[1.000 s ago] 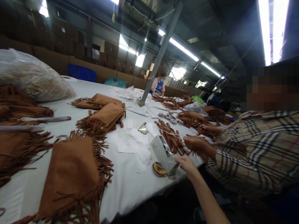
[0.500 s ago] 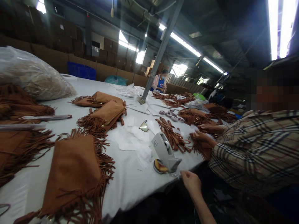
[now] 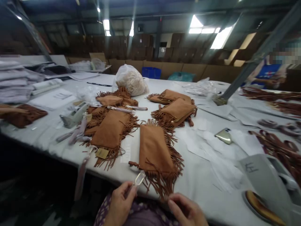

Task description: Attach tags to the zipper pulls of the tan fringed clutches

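Note:
A tan fringed bag [image 3: 154, 147] lies flat on the table right in front of me. My left hand [image 3: 122, 201] is at the table's front edge, thumb and fingers pinched on a pale oval ring [image 3: 140, 178] at the bag's lower left corner. Clear wrapping seems to surround the ring. My right hand [image 3: 185, 208] is just below the fringe at the bag's lower right, its thumb and forefinger drawn together. Whatever those fingertips hold is too small to make out.
On the right stands a grey tape dispenser [image 3: 265, 179], near a phone [image 3: 224, 136] and white paper sheets. More fringed bags [image 3: 110, 128] are stacked to the left, beside a second dispenser [image 3: 74, 114]. A metal post [image 3: 254, 59] rises from the table. A co-worker [image 3: 268, 72] is at the far right.
My view has swung left, from the dispenser and the neighbour in a plaid shirt to the bag. My right hand has left the dispenser for the bag. My left hand has come into view.

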`<state>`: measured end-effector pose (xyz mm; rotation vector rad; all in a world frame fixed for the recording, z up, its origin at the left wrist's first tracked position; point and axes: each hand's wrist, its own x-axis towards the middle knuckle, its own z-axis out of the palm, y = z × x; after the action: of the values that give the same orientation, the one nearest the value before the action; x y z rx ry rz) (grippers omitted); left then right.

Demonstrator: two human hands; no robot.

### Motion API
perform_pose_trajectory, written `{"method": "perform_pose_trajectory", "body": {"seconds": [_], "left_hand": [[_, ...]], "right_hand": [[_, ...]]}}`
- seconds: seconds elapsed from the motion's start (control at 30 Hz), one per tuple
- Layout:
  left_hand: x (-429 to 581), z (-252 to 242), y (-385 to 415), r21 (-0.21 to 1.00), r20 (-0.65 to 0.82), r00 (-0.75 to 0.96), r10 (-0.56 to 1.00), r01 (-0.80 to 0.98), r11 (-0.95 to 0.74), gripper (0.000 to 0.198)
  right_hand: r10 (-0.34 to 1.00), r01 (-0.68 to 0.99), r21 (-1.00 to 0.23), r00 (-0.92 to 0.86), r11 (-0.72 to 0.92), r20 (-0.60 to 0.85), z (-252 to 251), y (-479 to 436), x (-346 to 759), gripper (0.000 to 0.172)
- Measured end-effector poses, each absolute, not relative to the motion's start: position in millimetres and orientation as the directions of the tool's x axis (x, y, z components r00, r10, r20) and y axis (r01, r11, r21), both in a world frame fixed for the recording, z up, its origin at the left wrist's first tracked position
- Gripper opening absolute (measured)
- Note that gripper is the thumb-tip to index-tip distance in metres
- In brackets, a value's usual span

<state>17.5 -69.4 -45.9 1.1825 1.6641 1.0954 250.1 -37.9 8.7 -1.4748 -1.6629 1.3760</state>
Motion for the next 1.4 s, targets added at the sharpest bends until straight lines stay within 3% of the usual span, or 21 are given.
{"method": "perform_pose_trajectory", "body": {"seconds": [0.17,0.43,0.57,0.7,1.03,1.4], "left_hand": [[22.3,-43.0,-77.7,0.908,-0.006,-0.198,0.980,0.409,0.088,0.028],[17.9,-61.4,-81.4,0.832,0.182,-0.137,0.974,0.549,-0.078,0.023],[16.5,-68.4,-83.4,0.793,0.228,-0.117,0.967,0.598,-0.115,0.024],[16.8,-69.5,-83.7,0.786,0.230,-0.111,0.967,0.607,-0.117,0.026],[26.0,-61.4,-83.9,0.881,0.144,-0.243,0.959,0.473,-0.013,0.028],[30.7,-58.8,-83.6,0.917,0.151,-0.272,0.950,0.398,-0.032,0.027]], "right_hand": [[0.858,0.263,-0.961,-0.471,-0.084,-0.204,4.0,-19.5,167.8,0.035],[0.902,0.411,-0.903,-0.330,-0.127,-0.277,-31.3,-12.9,149.6,0.032],[0.856,0.424,-0.866,-0.310,-0.264,-0.413,-33.7,-13.0,148.0,0.037],[0.805,0.388,-0.836,-0.298,-0.388,-0.512,-35.1,-11.5,147.0,0.039],[0.770,0.245,-0.826,-0.302,-0.508,-0.563,-41.5,-15.2,149.1,0.040],[0.784,0.234,-0.826,-0.264,-0.513,-0.562,-37.2,-12.6,152.6,0.037]]}}
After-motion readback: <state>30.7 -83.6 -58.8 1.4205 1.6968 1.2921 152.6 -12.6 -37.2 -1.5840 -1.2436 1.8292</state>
